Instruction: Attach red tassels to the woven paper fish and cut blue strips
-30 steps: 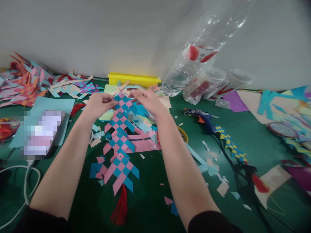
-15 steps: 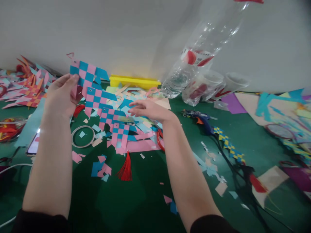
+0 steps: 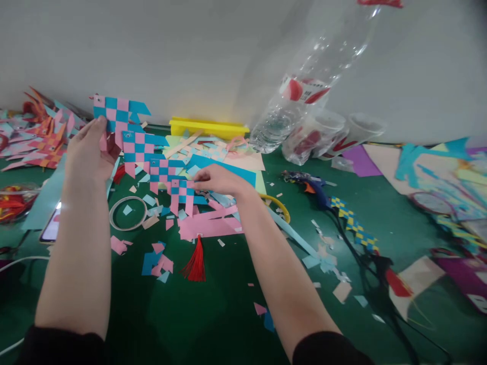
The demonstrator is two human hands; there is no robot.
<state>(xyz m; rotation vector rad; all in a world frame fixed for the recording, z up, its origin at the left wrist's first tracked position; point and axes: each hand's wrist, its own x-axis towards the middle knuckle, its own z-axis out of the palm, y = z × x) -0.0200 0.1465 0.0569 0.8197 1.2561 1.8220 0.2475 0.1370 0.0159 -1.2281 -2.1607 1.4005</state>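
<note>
Four paper fish point(image 3: 139, 147), pinched by left hand point(image 3: 88, 152) atop and seemingly by right hand point(image 3: 220, 181) below, could tear if tugged

Passage available at near middle of the green table point(image 3: 171, 324), between left forearm point(image 3: 74, 253) and right forearm point(image 3: 279, 263). Obstructions: strung paper fish point(image 3: 140, 148), left of centre; leaning bottle point(image 3: 306, 88) and cups point(image 3: 365, 133), far right; corded tool point(image 3: 323, 198), right.

my sleeves point(image 3: 63, 349) are black — plain cloth with rounded hems point(image 3: 68, 331) — and stop well short of my wrists point(image 3: 85, 182), leaving forearms point(image 3: 74, 258), left hand point(image 3: 88, 154) and right hand point(image 3: 219, 180) bare.
</note>
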